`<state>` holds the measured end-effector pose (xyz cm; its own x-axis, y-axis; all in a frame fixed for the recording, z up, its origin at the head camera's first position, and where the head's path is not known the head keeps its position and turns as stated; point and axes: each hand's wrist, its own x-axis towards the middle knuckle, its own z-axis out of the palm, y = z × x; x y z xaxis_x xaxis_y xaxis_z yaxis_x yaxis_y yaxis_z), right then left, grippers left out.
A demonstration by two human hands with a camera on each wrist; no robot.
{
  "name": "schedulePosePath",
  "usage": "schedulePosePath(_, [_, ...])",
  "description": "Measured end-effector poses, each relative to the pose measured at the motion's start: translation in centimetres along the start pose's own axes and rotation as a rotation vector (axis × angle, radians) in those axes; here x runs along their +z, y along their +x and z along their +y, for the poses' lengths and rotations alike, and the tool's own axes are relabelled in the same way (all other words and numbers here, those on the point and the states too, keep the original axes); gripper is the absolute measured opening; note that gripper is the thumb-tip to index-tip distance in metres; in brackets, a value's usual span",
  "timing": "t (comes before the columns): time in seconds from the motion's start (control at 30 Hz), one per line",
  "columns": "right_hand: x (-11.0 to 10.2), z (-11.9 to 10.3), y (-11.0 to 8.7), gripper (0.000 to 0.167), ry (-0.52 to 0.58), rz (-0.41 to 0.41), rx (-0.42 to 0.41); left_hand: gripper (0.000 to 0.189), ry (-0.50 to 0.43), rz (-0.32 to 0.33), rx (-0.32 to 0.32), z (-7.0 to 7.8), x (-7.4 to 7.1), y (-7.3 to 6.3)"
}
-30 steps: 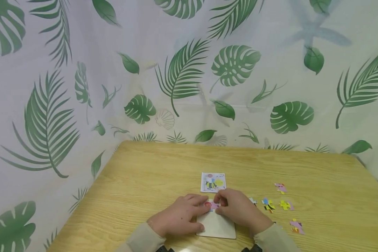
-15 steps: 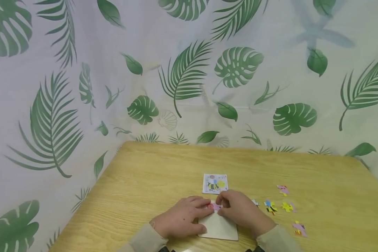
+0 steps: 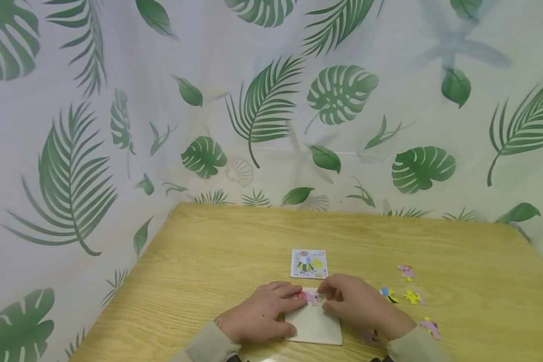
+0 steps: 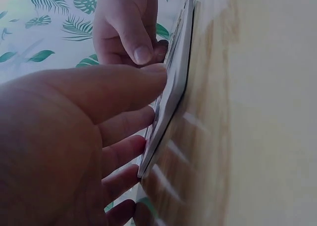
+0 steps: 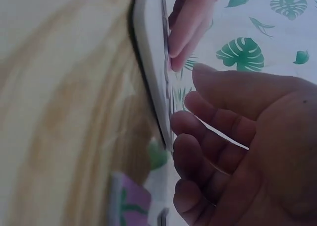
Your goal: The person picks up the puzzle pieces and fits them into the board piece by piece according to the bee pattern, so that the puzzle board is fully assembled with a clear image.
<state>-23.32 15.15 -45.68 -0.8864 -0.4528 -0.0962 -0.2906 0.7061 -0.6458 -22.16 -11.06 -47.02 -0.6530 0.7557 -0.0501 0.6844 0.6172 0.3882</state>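
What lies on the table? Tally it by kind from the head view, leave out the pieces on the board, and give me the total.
Picture card: 1
Pale board: 1
Loose puzzle pieces: 5 in sight; others could be hidden
Total: 7 in sight

A red-and-pink cut jigsaw section [image 3: 311, 297] on a thin, pale, square puzzle board [image 3: 314, 328]!
The board lies flat on the wooden surface [image 3: 208, 246], and there's the section, up along its far side, irregular near outline showing, left end partly covered; one piece or more, too small to tell.
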Motion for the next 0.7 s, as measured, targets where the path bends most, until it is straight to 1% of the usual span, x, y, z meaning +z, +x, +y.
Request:
schedulePosePath(0.27, [-1.8, 0.9, -1.6, 0.023, 0.032, 0.027, -0.019, 0.071, 0.042, 0.015, 0.007, 0.1, 0.2, 0.0])
schedulePosePath(0.33, [-2.5, 1.3, -2.0, 0.024, 0.037, 0.047, -0.021, 0.073, 0.048, 0.021, 0.010, 0.0, 0.2, 0.0])
schedulePosePath(0.53, [-4.4, 3.1, -2.9, 0.028, 0.026, 0.115, 0.022, 0.074, 0.050, 0.020, 0.015, 0.1, 0.2, -0.1])
schedulePosePath(0.6, [-5.1, 3.9, -3.3, 0.031, 0.022, 0.129, 0.047, 0.074, 0.048, 0.014, 0.014, 0.2, 0.3, 0.0])
schedulePosePath(0.7, [-6.3, 5.2, -3.8, 0.034, -0.006, 0.162, 0.051, 0.075, 0.041, 0.010, 0.009, 0.3, 0.2, 0.1])
